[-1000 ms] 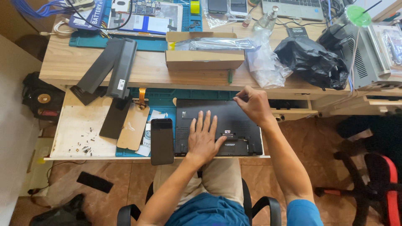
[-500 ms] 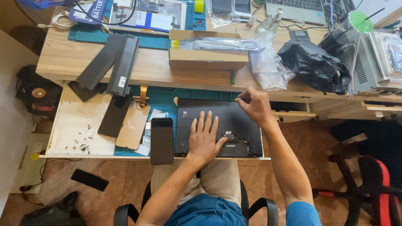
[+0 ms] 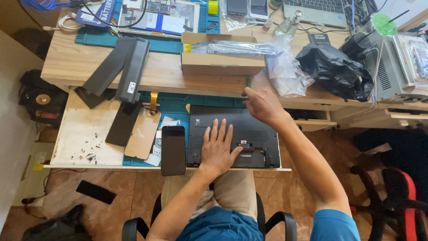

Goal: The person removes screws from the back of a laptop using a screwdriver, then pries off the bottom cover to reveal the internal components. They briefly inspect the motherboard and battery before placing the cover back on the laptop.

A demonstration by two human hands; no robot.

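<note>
Under the left hand (image 3: pixel 219 150) lies a dark grey, nearly black laptop (image 3: pixel 249 134). Just left of that hand a phone (image 3: pixel 173 150) is glossy black, and beyond it a panel (image 3: pixel 142 139) is tan. The mat (image 3: pixel 171 107) beneath them is teal. The tool (image 3: pixel 248 82) in the right hand (image 3: pixel 263 106) is dark green. Above that hand a box (image 3: pixel 222 64) is plain brown; to its right a bag (image 3: pixel 332 71) is black. The bench (image 3: pixel 67 62) is pale wood grain.

- An electronics repair workshop — a wooden bench (image 3: pixel 67 67) crowded with parts.
- Teal repair mats (image 3: pixel 169 105), an upturned laptop (image 3: pixel 254 134), battery packs (image 3: pixel 131 71) and loose screws (image 3: pixel 87 154).
- A bench power unit (image 3: pixel 388 67) and cables — all repair gear.
</note>
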